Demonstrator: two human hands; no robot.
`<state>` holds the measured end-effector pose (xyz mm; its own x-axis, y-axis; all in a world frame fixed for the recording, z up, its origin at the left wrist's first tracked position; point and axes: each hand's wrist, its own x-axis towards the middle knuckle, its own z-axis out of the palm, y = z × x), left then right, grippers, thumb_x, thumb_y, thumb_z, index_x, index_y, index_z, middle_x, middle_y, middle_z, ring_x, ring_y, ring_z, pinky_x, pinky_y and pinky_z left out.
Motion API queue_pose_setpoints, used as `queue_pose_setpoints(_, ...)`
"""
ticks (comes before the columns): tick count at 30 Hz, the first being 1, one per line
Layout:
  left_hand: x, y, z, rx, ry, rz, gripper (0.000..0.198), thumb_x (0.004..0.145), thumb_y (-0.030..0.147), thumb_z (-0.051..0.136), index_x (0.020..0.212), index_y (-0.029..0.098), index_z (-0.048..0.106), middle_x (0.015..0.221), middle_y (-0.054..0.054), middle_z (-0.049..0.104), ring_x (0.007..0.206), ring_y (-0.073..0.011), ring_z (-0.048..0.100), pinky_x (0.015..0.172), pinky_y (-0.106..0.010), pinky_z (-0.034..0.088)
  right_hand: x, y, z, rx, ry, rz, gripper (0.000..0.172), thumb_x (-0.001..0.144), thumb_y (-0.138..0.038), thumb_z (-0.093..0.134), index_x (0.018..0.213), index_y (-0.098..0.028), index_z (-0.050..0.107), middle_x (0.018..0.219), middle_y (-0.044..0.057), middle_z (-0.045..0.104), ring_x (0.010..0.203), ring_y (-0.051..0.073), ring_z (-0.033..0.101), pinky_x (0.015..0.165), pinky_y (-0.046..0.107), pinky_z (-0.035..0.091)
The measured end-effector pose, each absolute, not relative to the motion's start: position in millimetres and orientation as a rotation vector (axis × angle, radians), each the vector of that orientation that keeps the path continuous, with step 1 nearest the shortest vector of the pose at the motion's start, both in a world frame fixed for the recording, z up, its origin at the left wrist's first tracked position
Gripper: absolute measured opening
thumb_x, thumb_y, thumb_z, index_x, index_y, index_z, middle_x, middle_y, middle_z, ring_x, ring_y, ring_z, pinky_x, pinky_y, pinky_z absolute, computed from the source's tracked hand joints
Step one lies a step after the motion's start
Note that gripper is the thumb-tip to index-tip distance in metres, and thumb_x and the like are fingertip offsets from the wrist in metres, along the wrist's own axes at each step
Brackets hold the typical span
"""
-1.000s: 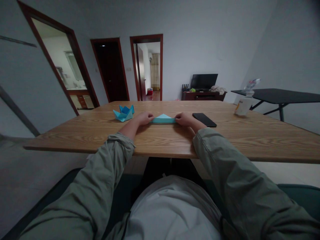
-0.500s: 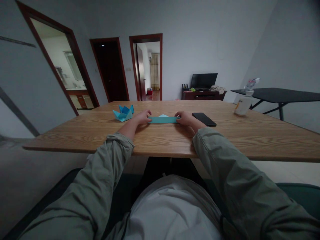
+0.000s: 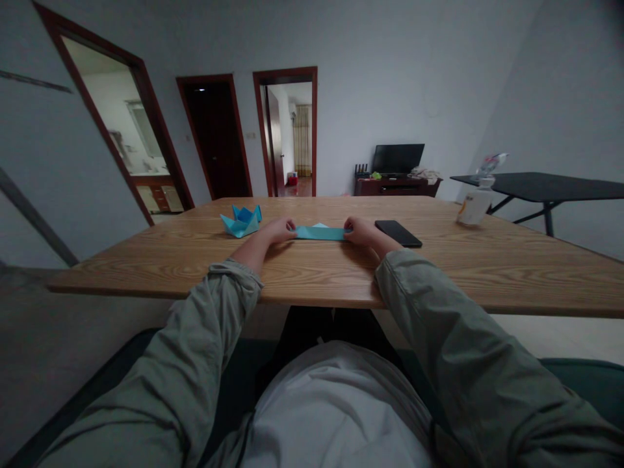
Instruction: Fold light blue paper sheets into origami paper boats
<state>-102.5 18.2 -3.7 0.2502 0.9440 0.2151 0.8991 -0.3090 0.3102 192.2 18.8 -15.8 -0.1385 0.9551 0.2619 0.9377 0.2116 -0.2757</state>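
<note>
A folded sheet of blue paper (image 3: 320, 233) lies across the middle of the wooden table, its near edge a long straight band with a pale peak showing behind it. My left hand (image 3: 280, 230) pinches the band's left end, thumb and fingers curled together. At the other end my right hand (image 3: 359, 232) grips the paper the same way, fingers bent. Just left of my left hand sits a blue folded paper boat (image 3: 241, 221). A black phone (image 3: 398, 233) lies flat to the right of my right hand.
The wooden table (image 3: 160, 273) spans the view in front of me. A pump bottle (image 3: 474, 203) with a pale body stands toward its right side. Beyond are a black folding table (image 3: 546, 184), a cabinet with a television (image 3: 398, 158), and doorways.
Both hands keep hold of the paper's ends. The left fingers have curled in slightly, and the blue band looks lighter, as if tilted a little. The boat and phone stay put.
</note>
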Motion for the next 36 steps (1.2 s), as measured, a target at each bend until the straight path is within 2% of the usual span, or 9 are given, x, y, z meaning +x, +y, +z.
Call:
queue_pose_setpoints(4,-104,19,-4,2.359,1.740,0.546,0.039,0.075,0.030,0.071,0.110,0.015,0.067,0.108,-0.008,0.073,0.091,-0.0176,0.067,0.076,-0.023,0.050,191,17,-15,-1.760,-2.125,0.079,0.027,0.075,-0.022,0.066,0.102,-0.018,0.066,0.101,0.008,0.072,0.079,0.017,0.062,0.068,0.023,0.044)
queue_pose_setpoints(18,-103,16,-3,2.334,1.740,0.534,0.036,0.073,0.025,0.071,0.107,0.014,0.070,0.104,-0.007,0.074,0.086,-0.0164,0.067,0.071,-0.022,0.049,190,16,-13,-1.756,-2.154,0.125,0.020,0.076,-0.019,0.065,0.096,-0.018,0.069,0.095,0.006,0.073,0.076,0.015,0.062,0.066,0.022,0.043)
queue_pose_setpoints(25,-102,16,-4,2.358,1.689,0.522,0.024,0.080,0.029,0.062,0.093,0.016,0.077,0.081,-0.004,0.074,0.072,-0.0157,0.062,0.065,-0.024,0.045,188,12,-11,-1.776,-2.134,0.144,0.020,0.076,-0.018,0.067,0.096,-0.019,0.069,0.095,0.005,0.073,0.078,0.015,0.062,0.068,0.022,0.044)
queue_pose_setpoints(30,-103,18,-7,2.374,1.614,0.523,0.024,0.081,0.026,0.059,0.091,0.016,0.078,0.076,-0.003,0.073,0.067,-0.0145,0.060,0.061,-0.024,0.042,191,17,-15,-1.755,-2.105,0.145,0.028,0.075,-0.019,0.068,0.103,-0.019,0.067,0.098,0.005,0.073,0.080,0.016,0.063,0.070,0.022,0.044)
queue_pose_setpoints(36,-106,20,-7,2.368,1.613,0.493,0.026,0.077,0.027,0.064,0.097,0.018,0.077,0.087,-0.003,0.075,0.074,-0.0156,0.063,0.067,-0.024,0.045,196,24,-19,-1.737,-1.982,0.043,0.039,0.076,-0.023,0.066,0.114,-0.017,0.062,0.107,0.009,0.070,0.088,0.019,0.063,0.076,0.024,0.045)
